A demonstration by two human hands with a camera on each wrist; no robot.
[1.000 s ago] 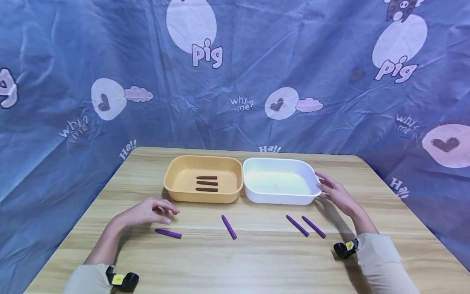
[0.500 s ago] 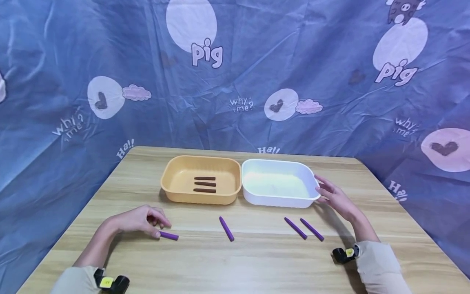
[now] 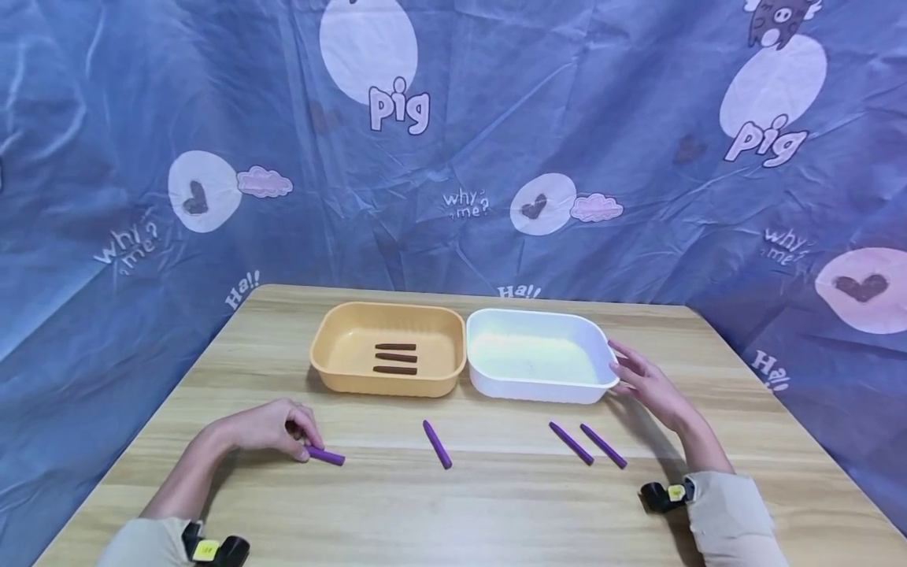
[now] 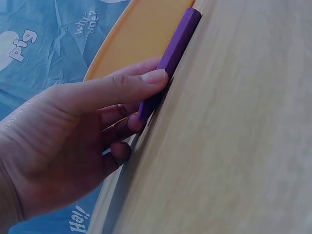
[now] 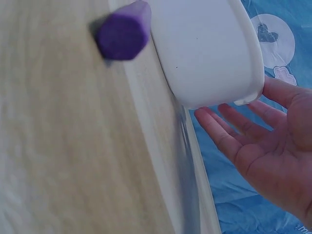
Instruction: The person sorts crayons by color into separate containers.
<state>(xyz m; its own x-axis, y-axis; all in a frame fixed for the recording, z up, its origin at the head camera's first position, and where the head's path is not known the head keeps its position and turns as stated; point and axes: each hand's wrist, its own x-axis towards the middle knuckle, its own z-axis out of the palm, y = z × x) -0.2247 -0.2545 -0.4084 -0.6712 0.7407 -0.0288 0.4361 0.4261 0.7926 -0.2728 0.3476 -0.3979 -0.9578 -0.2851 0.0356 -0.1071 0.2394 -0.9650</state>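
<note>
My left hand pinches a purple crayon between thumb and fingers, low over the table at the front left. In the left wrist view the crayon shows flat sides, its lower end among the fingertips. The right hand touches the right end of a white plastic bin; its fingers lie fairly straight against the end wall, the thumb at the rim. An orange bin stands directly left of the white one, with three brown crayons lying side by side inside.
Another purple crayon lies in front of the orange bin. Two more purple crayons lie nearly parallel in front of the white bin. The wooden table ends at a blue printed cloth behind the bins.
The left hand has come down to the leftmost purple crayon and its fingers have closed on it. The right hand has stayed at the white bin; the whole view has shifted slightly.
</note>
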